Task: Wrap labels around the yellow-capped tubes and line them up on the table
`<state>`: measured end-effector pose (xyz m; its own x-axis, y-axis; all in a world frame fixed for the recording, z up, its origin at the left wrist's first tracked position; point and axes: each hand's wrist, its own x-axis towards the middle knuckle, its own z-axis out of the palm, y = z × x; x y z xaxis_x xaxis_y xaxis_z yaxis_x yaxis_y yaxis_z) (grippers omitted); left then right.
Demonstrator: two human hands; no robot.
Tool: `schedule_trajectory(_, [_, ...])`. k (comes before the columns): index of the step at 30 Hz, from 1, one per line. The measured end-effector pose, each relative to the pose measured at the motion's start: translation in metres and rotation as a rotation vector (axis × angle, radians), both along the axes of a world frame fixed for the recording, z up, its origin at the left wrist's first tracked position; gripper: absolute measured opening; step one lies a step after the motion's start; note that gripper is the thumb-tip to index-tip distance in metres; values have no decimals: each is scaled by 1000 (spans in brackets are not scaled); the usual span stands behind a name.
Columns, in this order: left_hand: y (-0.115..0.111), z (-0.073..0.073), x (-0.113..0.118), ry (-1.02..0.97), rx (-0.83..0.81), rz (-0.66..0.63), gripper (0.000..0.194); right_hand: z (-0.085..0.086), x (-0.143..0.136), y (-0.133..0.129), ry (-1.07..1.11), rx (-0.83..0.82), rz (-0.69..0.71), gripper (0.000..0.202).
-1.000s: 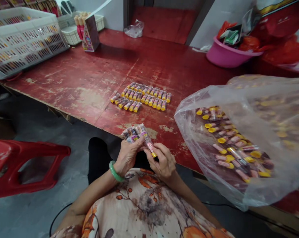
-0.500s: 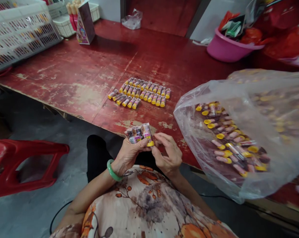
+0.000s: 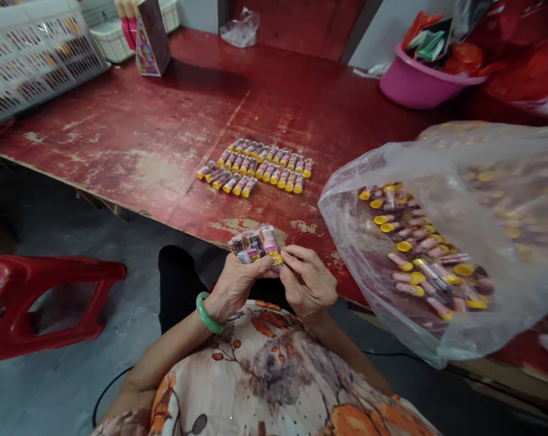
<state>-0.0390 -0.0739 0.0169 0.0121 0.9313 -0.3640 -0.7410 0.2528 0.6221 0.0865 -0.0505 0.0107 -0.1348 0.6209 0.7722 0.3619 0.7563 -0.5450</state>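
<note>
Over my lap, just off the table's front edge, my left hand holds small printed cards fanned under its thumb. A clear-looking piece with a pink print and a yellow lower end lies over their right side. The thumb and fingertips of my right hand pinch together at that yellow end; whether they grip it or a card edge is hard to see. Beyond my hands, small clear tubes with yellow ends lie in rows on the red table.
To the right, a large clear plastic bag lies open with many similar tubes inside. A pink basin stands behind it. White crates and a printed box are at the back left. A red stool stands on the floor.
My right fingertips have closed in against the yellow end, which now shows less. My left hand has stayed nearly still; the rows of tubes look unchanged.
</note>
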Motion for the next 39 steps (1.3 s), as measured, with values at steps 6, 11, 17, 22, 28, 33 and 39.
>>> schedule_trajectory(6, [3,-12,-5,106,45,-14,27,0,12,4,54,-423,171,23])
schedule_trajectory(11, [8,-24,-7,280,143,-2,26,0,7,17,234,-880,167,30])
schedule_trajectory(17, [12,-29,-11,356,69,14,36,-9,-10,43,370,-1042,174,36])
schedule_trajectory(22, [14,-24,-21,196,-55,31,36,-26,-31,114,351,-1048,-36,33])
schedule_trajectory(28, [12,-21,-28,93,-41,-91,25,-47,-73,191,217,-1010,-95,16])
schedule_trajectory(33, [14,-16,-29,92,-46,-89,24,-50,-77,189,28,-898,-115,11])
schedule_trajectory(39, [20,-25,-29,197,-89,-83,29,-28,15,165,-192,-647,-371,21])
